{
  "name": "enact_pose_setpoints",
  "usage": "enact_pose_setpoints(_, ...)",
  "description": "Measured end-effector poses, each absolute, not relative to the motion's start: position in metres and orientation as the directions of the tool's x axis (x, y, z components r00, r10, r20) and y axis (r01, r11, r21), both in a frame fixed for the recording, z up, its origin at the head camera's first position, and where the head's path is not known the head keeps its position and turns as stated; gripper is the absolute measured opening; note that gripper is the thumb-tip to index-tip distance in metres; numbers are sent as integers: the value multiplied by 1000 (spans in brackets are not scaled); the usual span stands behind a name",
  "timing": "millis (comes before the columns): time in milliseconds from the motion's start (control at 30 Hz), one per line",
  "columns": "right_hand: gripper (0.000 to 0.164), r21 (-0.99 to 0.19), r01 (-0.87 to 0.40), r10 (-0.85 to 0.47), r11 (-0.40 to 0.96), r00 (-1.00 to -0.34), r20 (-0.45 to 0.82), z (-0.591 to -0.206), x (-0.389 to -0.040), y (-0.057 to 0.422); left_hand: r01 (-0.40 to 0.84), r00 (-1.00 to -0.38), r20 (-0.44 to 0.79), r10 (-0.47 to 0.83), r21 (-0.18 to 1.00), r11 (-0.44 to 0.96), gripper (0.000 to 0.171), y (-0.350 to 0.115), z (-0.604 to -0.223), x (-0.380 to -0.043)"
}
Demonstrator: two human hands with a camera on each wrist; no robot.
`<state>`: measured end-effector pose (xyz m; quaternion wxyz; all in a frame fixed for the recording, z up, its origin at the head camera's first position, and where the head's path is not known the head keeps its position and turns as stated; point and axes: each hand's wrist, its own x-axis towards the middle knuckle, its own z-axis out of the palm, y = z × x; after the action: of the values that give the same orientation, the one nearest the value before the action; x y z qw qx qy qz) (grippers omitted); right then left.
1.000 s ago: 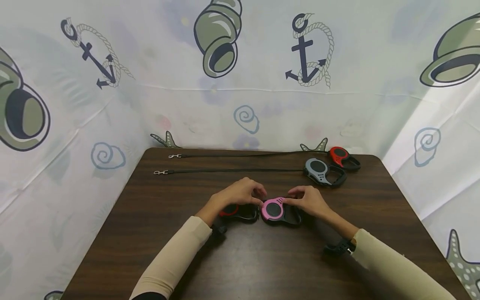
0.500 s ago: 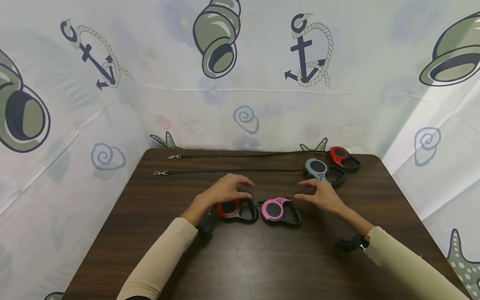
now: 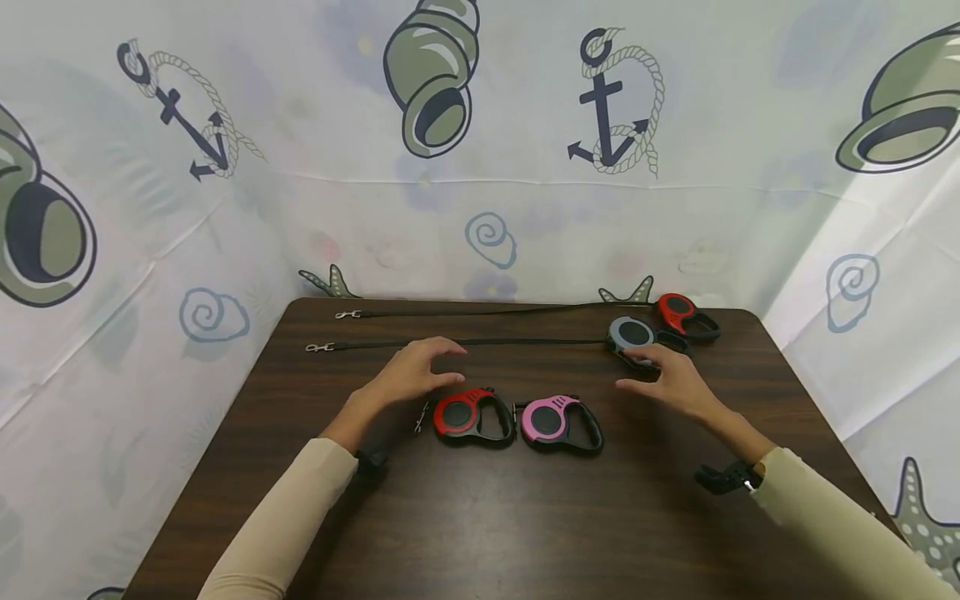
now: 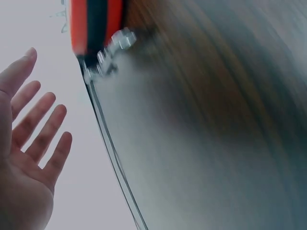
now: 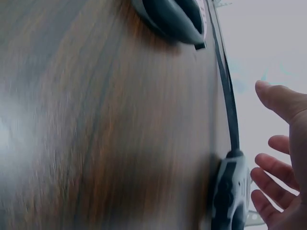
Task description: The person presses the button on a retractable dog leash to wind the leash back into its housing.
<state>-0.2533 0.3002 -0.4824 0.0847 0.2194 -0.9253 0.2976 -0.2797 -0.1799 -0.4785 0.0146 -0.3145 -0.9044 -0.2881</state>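
Side by side on the brown table lie a red and black retractable dog leash (image 3: 474,417) and a pink and black one (image 3: 561,423). Left of the red leash lies its metal clip (image 3: 422,418). My left hand (image 3: 408,372) is above and left of the red leash, holding nothing, and its fingers are spread in the left wrist view (image 4: 36,139). My right hand (image 3: 670,382) hovers right of the pink leash, also holding nothing. It partly covers a grey retractable leash (image 3: 632,332) in the head view; whether it touches that leash I cannot tell.
Behind, another red leash (image 3: 677,312) lies near the table's (image 3: 480,517) back right corner. Cords from the two rear leashes run left to metal clips (image 3: 320,347). A patterned cloth (image 3: 360,217) hangs behind and beside the table.
Both hands have let go of the pink leash and moved apart, the left hand to the left and the right hand to the right. The pink leash stays in place, and the front red leash is uncovered.
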Motion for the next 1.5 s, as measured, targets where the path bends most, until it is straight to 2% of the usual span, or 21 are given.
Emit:
enact_pose_setpoints(267, 62, -454, -479, -367, 751, -875, 316, -478, -257, 318, 572, -818, 280, 503, 492, 656, 49, -218, -480, -284)
enact_pose_setpoints(700, 63, -413, -497, -381, 763, -862, 333, -488, -268, 339, 493, -870, 261, 419, 475, 729, 50, -273, -488, -289)
enact_pose_setpoints(967, 65, -403, -508, -412, 761, -859, 306, -494, -275, 347, 492, -870, 310, 384, 485, 723, 52, -306, -499, -290)
enact_pose_setpoints(1200, 67, -405, -524, -433, 749, -850, 300, -499, -279, 351, 416, -908, 267, 321, 503, 758, 55, -328, -503, -293)
enact_pose_setpoints(1500, 72, -435, -509, -434, 743, -861, 265, -507, -288, 355, 396, -915, 285, 287, 486, 779, 54, -352, -513, -295)
